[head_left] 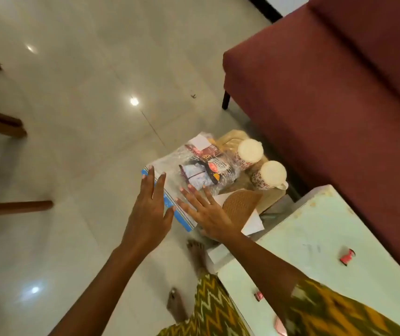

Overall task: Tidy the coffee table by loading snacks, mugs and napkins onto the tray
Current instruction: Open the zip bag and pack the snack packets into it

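A clear zip bag of snack packets (201,166) with a blue seal strip lies across a pale tray (270,198). Two patterned mugs stand on the tray's right side, one farther (249,152) and one nearer (272,175). A woven brown coaster (241,202) and white napkins (253,224) lie at the tray's near end. My left hand (149,209) hovers flat, fingers spread, over the bag's blue edge. My right hand (208,212) rests flat, fingers apart, on the bag's near corner. Neither hand grips anything.
A maroon sofa (327,88) stands to the right. A pale green table (315,251) with small pink items (346,257) sits at lower right. Wooden furniture legs (12,207) stand at the left on the glossy tiled floor. My bare feet show below the tray.
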`<state>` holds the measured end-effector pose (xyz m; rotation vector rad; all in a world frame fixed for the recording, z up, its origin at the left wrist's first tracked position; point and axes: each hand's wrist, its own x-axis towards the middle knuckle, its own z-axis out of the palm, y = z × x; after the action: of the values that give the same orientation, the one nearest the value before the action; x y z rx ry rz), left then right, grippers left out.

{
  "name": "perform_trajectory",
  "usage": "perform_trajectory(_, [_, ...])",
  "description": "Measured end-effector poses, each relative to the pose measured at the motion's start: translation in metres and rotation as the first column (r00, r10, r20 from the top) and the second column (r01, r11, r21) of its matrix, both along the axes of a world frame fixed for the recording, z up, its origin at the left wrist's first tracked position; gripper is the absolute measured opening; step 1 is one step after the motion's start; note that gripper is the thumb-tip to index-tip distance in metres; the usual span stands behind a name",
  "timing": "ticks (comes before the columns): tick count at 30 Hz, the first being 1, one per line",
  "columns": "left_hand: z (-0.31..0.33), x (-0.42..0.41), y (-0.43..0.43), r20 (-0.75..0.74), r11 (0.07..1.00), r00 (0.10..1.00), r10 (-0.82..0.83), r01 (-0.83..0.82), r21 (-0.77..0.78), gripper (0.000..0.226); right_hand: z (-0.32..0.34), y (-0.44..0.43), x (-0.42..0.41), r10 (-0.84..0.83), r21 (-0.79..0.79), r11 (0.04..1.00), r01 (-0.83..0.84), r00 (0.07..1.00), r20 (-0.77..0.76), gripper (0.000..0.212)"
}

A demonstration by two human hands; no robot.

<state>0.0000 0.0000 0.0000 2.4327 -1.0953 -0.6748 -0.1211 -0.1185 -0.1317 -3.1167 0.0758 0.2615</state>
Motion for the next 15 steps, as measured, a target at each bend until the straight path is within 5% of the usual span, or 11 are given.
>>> perform_trajectory(8, [-0.068,0.017,0.011,-0.076,0.978,0.996,0.055,-0.039,0.206,0.078,-0.065,-0.003,0.021,-0.005,-0.144,0.990,-0.002,0.999,-0.049,0.078])
perform_trajectory(15, [-0.073,0.023,0.015,-0.060,0.967,0.996,0.061,-0.044,0.250,0.068,-0.051,-0.005,0.029,-0.168,0.162,0.978,0.135,0.963,0.212,0.069])
